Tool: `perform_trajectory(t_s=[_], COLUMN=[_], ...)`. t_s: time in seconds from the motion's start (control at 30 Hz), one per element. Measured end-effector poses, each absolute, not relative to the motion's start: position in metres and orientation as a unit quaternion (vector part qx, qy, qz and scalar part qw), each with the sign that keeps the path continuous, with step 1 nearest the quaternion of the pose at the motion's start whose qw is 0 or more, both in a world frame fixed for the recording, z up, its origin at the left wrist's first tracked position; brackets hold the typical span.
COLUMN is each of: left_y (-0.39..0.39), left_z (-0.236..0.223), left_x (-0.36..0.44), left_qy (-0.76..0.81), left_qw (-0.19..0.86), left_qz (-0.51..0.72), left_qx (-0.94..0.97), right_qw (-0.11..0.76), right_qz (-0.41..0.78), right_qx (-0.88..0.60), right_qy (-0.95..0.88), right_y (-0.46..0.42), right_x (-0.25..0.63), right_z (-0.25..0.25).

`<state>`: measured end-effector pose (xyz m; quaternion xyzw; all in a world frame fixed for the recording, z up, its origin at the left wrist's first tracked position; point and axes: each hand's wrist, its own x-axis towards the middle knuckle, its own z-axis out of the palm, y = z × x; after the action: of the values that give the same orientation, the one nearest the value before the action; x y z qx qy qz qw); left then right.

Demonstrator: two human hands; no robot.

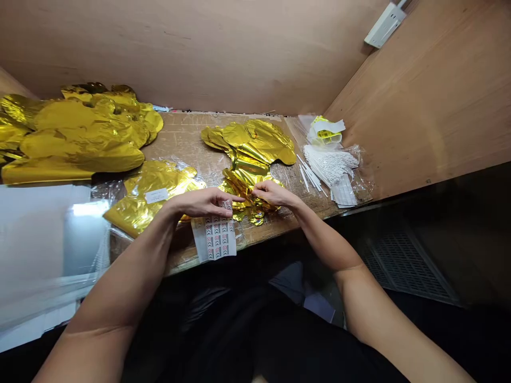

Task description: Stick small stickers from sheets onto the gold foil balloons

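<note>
From where I stand, the nearest thing is a sticker sheet (221, 234), just in front of the gold foil stack (259, 142) and to its left, hanging past the edge of the table (181, 133). The left hand (207, 203) lies over the sheet's top, forefinger stretched toward the stack's crumpled near end and thumb along the sheet; I can't tell whether it grips the paper. The right hand (271, 192) has its fingertips drawn together, pinching that same crumpled end. Left of the stack, a flat foil bundle (138, 218) lies with clear plastic around it and a white label (156, 196) on top. Right of the stack sit a pile of white sticks (331, 164) and, farther back, a yellow-and-white roll (329, 130). Well left of the stack and behind the bundle spreads a big foil heap (80, 130). I'd judge the work to be partway: the bundle looks packed and labelled, while the stack lies loose under the fingers, the heap looks unsorted, and the sheet carries rows of unused stickers beside a bare strip of backing.
</note>
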<state>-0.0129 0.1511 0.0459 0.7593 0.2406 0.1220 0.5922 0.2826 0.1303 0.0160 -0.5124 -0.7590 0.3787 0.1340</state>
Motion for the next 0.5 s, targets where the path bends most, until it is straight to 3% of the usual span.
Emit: perform_trajectory(t_s=[0.1,0.2,0.4,0.5], left_y=[0.148,0.144,0.141,0.142], left_z=[0.049,0.047,0.03,0.028], left_x=[-0.014,-0.007,0.013,0.012], left_qy=[0.181,0.195,0.211,0.191], left_qw=[0.642,0.624,0.552,0.547], left_qz=[0.036,0.047,0.018,-0.02], left_qx=[0.744,0.755,0.807,0.815], right_qw=[0.084,0.03,0.001,0.056], right_qz=[0.287,0.222,0.331,0.36], right_qx=[-0.511,-0.496,-0.429,-0.46], right_qy=[-0.806,-0.839,-0.841,-0.81], right_y=[0.131,0.13,0.155,0.194], right_x=[0.278,0.269,0.274,0.311], right_z=[0.019,0.019,0.037,0.071])
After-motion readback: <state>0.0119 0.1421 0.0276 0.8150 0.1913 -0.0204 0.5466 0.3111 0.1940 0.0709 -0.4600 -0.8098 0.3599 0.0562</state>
